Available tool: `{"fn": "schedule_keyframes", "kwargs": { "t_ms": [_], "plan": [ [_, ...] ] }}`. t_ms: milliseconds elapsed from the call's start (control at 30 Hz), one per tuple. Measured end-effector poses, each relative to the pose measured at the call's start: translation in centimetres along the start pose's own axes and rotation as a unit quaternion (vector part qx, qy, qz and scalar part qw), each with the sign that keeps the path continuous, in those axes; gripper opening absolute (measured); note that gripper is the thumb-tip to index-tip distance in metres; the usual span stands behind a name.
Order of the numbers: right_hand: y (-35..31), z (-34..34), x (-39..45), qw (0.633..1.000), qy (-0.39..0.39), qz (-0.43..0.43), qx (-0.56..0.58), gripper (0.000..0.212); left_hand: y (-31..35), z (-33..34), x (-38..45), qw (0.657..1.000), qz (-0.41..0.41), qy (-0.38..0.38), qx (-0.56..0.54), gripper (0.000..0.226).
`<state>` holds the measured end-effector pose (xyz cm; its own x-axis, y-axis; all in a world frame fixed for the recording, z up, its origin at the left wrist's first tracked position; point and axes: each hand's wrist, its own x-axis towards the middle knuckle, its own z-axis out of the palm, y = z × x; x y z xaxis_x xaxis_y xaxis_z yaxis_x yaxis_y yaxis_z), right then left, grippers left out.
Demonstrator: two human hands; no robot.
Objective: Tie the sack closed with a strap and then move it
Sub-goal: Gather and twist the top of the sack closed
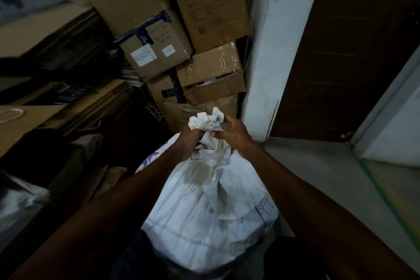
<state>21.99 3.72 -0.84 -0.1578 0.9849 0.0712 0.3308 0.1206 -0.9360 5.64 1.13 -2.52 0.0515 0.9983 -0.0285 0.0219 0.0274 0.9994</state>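
A full white woven sack (204,216) stands on the floor right in front of me, stained and printed with blue marks. Its mouth (208,120) is gathered into a crumpled bunch at the top. My left hand (189,141) is closed around the neck of that bunch from the left. My right hand (234,133) pinches the bunch from the right, fingers curled at the neck. I cannot make out a strap in the dim light.
Stacked cardboard boxes (172,36) rise just behind the sack. Flattened cardboard and a dark shelf (45,116) fill the left. A white pillar (272,57) and a dark wooden door (350,57) stand to the right, with grey floor (318,170) beside the sack.
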Motion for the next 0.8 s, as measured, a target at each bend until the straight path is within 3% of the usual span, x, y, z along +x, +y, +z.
{"fn": "schedule_keyframes", "kwargs": {
  "t_ms": [100, 200, 267, 333, 367, 400, 467, 500, 633, 733, 800],
  "plan": [
    [-0.7, -0.2, 0.9, 0.992, 0.039, -0.083, -0.083, 0.046, 0.5, 0.1, 0.3, 0.999, -0.005, -0.022, -0.024, 0.039],
    [-1.1, -1.0, 1.8, 0.991, 0.055, -0.088, -0.079, 0.033, 0.9, -0.1, 0.0, 0.997, 0.033, -0.073, -0.008, 0.046],
    [-1.5, -1.3, 2.0, 0.993, 0.042, -0.085, -0.072, 0.033, 1.0, -0.6, 0.5, 0.983, 0.074, -0.078, 0.150, 0.055],
    [-1.7, -1.1, 2.2, 0.997, 0.011, -0.068, -0.042, 0.046, 1.3, -0.8, 1.0, 0.926, 0.120, 0.000, 0.358, 0.095],
    [-1.9, -0.9, 2.2, 0.997, -0.006, -0.065, -0.034, 0.052, 1.4, -0.8, 1.3, 0.917, 0.141, 0.021, 0.372, 0.111],
    [-2.0, -0.7, 2.2, 0.997, -0.015, -0.072, -0.031, 0.056, 1.4, -0.8, 1.7, 0.927, 0.154, 0.022, 0.340, 0.108],
    [-2.1, -0.7, 2.2, 0.995, -0.015, -0.093, -0.043, 0.065, 2.6, -0.3, 1.2, 0.941, 0.180, -0.012, 0.287, 0.067],
    [-2.1, -0.8, 2.1, 0.993, -0.016, -0.099, -0.054, 0.070, 3.0, -0.1, 1.0, 0.941, 0.186, -0.009, 0.282, 0.058],
    [-1.8, -1.7, 2.1, 0.989, -0.057, -0.094, -0.098, 0.089, 2.5, 0.7, 0.8, 0.943, 0.175, -0.011, 0.283, 0.058],
    [-1.4, -1.5, 1.6, 0.994, -0.053, -0.065, -0.072, 0.080, 1.4, 0.6, 1.6, 0.946, 0.182, -0.016, 0.267, 0.060],
    [-1.7, -0.9, 0.7, 0.995, 0.008, -0.081, -0.062, 0.068, 0.8, 0.6, 2.1, 0.954, 0.162, 0.000, 0.254, 0.054]
  ]
}}
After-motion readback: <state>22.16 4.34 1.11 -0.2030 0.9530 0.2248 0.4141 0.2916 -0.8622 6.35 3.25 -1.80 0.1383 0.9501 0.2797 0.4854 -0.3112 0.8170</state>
